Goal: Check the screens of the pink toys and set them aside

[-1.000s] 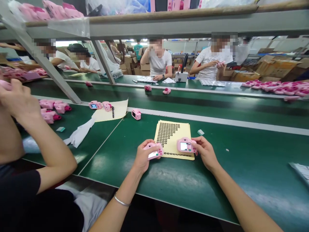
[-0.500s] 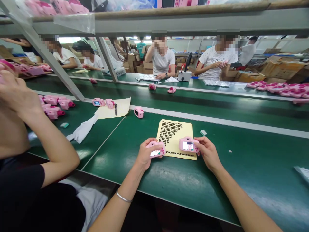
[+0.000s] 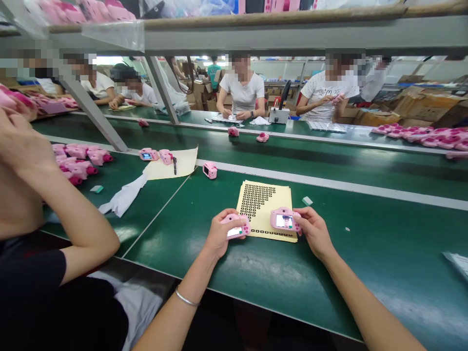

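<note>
Wrapping closely, the left hand [image 3: 219,237] is holding a pink toy camera [image 3: 236,227], and the right hand [image 3: 315,233] is pinching a second pink toy camera [image 3: 285,219] at its side. From the head view, both small screens are facing the person. The left camera is lying tilted, its long axis rising to the right; the right one is staying nearly level. They are held just above a yellow sheet of black labels [image 3: 263,209] on a green conveyor bench [image 3: 365,253]. Fingers are hiding the left camera's edge, and its screen is hard to make out.
</note>
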Tool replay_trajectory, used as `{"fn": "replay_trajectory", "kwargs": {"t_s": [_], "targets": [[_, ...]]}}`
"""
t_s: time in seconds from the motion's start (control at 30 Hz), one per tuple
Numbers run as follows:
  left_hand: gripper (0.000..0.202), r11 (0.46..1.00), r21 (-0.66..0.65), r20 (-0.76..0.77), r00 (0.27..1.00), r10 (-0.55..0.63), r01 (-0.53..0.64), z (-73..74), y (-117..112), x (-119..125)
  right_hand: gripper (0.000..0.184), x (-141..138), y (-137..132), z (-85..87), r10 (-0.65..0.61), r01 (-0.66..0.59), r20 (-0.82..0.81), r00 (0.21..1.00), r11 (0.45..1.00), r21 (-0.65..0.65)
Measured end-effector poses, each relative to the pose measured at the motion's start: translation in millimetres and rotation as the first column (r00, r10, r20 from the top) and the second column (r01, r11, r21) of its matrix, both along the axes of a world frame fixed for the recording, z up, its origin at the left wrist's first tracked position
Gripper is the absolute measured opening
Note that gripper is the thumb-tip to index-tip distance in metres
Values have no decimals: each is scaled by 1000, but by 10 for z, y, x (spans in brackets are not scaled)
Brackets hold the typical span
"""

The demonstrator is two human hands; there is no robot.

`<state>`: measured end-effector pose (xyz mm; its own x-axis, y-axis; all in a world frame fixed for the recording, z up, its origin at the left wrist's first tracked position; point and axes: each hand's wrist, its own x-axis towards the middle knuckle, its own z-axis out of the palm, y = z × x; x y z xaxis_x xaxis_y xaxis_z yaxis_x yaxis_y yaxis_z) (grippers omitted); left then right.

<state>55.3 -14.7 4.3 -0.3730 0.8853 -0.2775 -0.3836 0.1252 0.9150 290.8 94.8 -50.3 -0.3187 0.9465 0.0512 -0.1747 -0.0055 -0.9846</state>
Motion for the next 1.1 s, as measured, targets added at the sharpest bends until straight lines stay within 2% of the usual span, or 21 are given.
{"fn": "replay_trajectory", "kwargs": {"t_s": [0.43,0.5,0.57,0.63,0.7,0.77,0.83,0.9,1.0,1.1], "targets": [[52,1000,-7,8,1000,-20,20,0,3,-21,40,-13,-39,34,34,-35,23,999,999,12],[53,1000,6,38,999,-29,29,-4,-16,-58,39,-48,-110,54,112,-112,49,993,994,15],[53,999,25,73,997,-31,30,-3,-51,-112,36,-85,-217,84,238,-241,92,967,970,25],[50,999,38,97,995,-34,30,1,-98,-172,32,-104,-341,129,364,-379,182,913,924,56],[45,999,37,119,993,-19,14,7,-146,-224,26,-91,-447,194,418,-481,342,842,868,123],[42,1000,20,136,991,2,-5,8,-179,-255,24,-61,-501,275,375,-544,525,764,812,212],[40,1000,-1,136,991,6,-6,3,-189,-264,26,-57,-477,353,288,-559,636,716,782,275],[39,1000,-13,128,992,-16,18,-8,-174,-258,26,-126,-372,404,203,-502,664,720,812,296],[38,1000,-13,137,990,-26,28,-25,-128,-249,17,-387,-130,396,80,-382,682,727,872,305],[36,1000,-13,150,989,-13,15,-40,-100,-260,10,-697,61,326,32,-382,730,682,867,319]]}}
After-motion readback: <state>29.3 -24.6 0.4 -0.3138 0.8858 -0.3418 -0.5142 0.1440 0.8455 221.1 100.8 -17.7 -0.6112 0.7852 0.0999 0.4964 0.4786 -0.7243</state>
